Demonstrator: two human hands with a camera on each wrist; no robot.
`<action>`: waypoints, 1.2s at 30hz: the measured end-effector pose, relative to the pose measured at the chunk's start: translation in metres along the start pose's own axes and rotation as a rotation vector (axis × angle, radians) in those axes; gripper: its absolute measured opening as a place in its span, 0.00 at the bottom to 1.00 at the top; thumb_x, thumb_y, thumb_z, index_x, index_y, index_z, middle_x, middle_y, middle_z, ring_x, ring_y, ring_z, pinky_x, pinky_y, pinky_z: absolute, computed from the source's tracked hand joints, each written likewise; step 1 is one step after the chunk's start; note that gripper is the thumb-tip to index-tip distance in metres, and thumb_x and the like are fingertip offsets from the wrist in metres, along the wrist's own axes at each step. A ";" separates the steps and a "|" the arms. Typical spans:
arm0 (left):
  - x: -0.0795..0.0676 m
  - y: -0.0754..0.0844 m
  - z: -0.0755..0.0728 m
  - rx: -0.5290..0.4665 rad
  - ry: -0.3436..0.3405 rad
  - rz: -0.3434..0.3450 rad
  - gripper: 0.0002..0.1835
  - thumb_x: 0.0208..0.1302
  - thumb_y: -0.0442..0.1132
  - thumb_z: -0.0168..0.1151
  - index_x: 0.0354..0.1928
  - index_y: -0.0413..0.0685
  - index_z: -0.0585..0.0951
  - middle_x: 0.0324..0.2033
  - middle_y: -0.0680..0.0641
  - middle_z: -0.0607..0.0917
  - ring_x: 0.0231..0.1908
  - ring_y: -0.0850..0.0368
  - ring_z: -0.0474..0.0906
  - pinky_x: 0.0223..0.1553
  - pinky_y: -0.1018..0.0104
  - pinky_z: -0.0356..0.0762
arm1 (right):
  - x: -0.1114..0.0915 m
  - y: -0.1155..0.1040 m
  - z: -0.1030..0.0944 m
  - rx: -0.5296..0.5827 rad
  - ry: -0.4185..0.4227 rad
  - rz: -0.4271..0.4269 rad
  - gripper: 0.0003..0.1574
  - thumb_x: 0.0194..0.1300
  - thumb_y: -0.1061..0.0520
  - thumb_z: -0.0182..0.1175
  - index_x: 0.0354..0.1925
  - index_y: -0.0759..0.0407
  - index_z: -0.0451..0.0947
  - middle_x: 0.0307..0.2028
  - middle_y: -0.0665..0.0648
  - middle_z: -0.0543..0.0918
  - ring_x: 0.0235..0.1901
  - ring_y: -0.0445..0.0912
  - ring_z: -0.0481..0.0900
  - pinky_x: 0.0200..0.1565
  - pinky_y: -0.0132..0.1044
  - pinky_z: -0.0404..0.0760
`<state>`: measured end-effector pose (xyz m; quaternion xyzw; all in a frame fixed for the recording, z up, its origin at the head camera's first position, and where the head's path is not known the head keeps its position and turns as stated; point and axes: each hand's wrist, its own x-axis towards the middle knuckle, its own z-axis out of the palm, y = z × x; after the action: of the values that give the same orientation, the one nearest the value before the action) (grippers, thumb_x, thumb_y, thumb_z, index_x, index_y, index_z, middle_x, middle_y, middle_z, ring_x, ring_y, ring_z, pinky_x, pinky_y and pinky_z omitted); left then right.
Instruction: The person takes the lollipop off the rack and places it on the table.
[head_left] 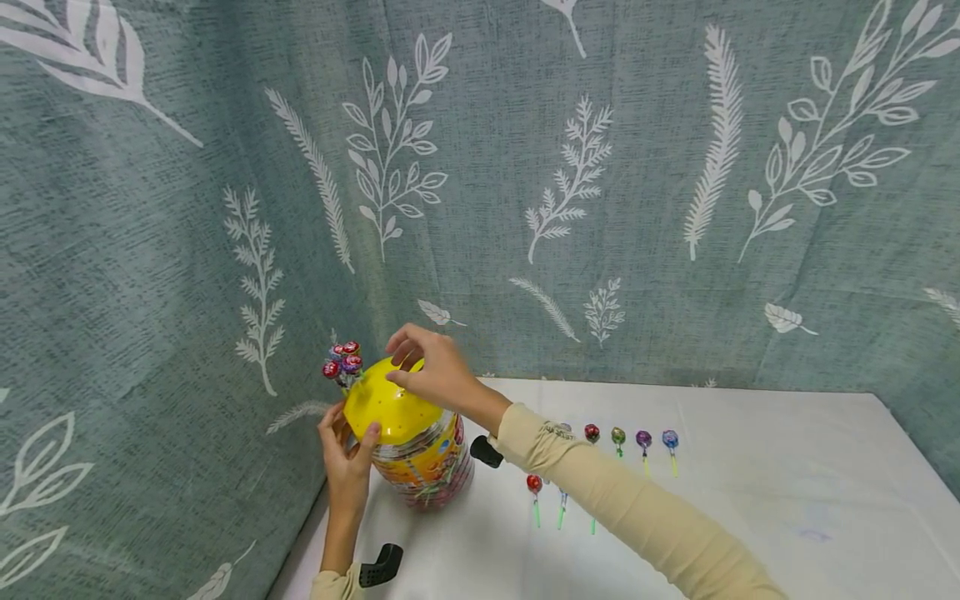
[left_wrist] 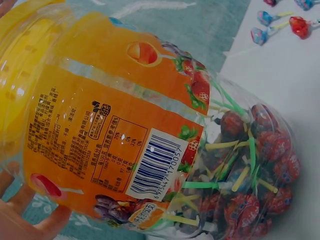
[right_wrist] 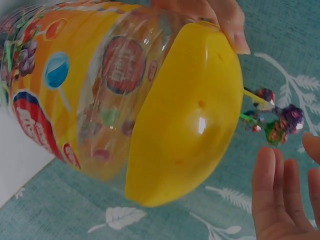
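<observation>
A clear plastic candy jar [head_left: 423, 471] with an orange label stands tilted at the table's left side. Its domed yellow lid [head_left: 395, 411] has small holes. Several lollipops [head_left: 345, 363] stick out of the lid's far left side. My left hand [head_left: 347, 471] grips the jar around the lid's edge, the thumb on the near side. Just over the lid, my right hand [head_left: 437, 371] has loosely bent fingers with nothing between them. In the right wrist view, the right hand [right_wrist: 280, 205] is apart from the lid, near the lollipops. More lollipops [left_wrist: 245, 200] show through the jar's lower part.
Two rows of wrapped lollipops lie on the white table [head_left: 750, 500], among them a red one [head_left: 534, 483] and a blue one [head_left: 670, 439]. My right forearm passes over part of them. A patterned green curtain [head_left: 487, 208] hangs behind and along the left.
</observation>
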<state>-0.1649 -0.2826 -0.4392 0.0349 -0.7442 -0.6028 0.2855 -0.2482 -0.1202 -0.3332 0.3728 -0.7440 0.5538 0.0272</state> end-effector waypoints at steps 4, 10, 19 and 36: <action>0.000 0.002 0.000 0.000 -0.002 -0.003 0.34 0.64 0.33 0.57 0.68 0.39 0.54 0.61 0.46 0.63 0.60 0.52 0.60 0.53 0.62 0.61 | 0.005 0.000 0.010 0.007 -0.011 -0.030 0.16 0.59 0.63 0.64 0.45 0.58 0.74 0.39 0.60 0.81 0.34 0.42 0.78 0.34 0.27 0.77; 0.000 0.002 0.001 0.003 -0.009 -0.004 0.34 0.64 0.34 0.57 0.69 0.40 0.55 0.61 0.46 0.64 0.61 0.52 0.60 0.53 0.61 0.61 | 0.012 0.001 0.023 -0.010 -0.013 -0.062 0.19 0.59 0.63 0.65 0.48 0.59 0.73 0.39 0.57 0.80 0.37 0.42 0.79 0.35 0.25 0.76; 0.001 0.003 0.001 -0.007 -0.020 0.002 0.34 0.64 0.34 0.57 0.68 0.41 0.55 0.61 0.46 0.64 0.60 0.54 0.61 0.54 0.57 0.62 | 0.018 0.002 0.039 0.011 -0.060 -0.024 0.23 0.60 0.65 0.63 0.54 0.57 0.70 0.42 0.55 0.79 0.40 0.46 0.79 0.37 0.24 0.76; 0.001 0.001 -0.003 -0.001 -0.012 0.008 0.34 0.64 0.34 0.57 0.68 0.39 0.55 0.61 0.45 0.65 0.60 0.52 0.62 0.53 0.60 0.64 | 0.023 0.004 0.053 0.013 -0.005 -0.068 0.21 0.61 0.72 0.55 0.51 0.58 0.71 0.34 0.56 0.80 0.31 0.38 0.76 0.33 0.25 0.75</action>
<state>-0.1640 -0.2857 -0.4378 0.0281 -0.7458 -0.6022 0.2836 -0.2476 -0.1768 -0.3462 0.3996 -0.7273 0.5565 0.0416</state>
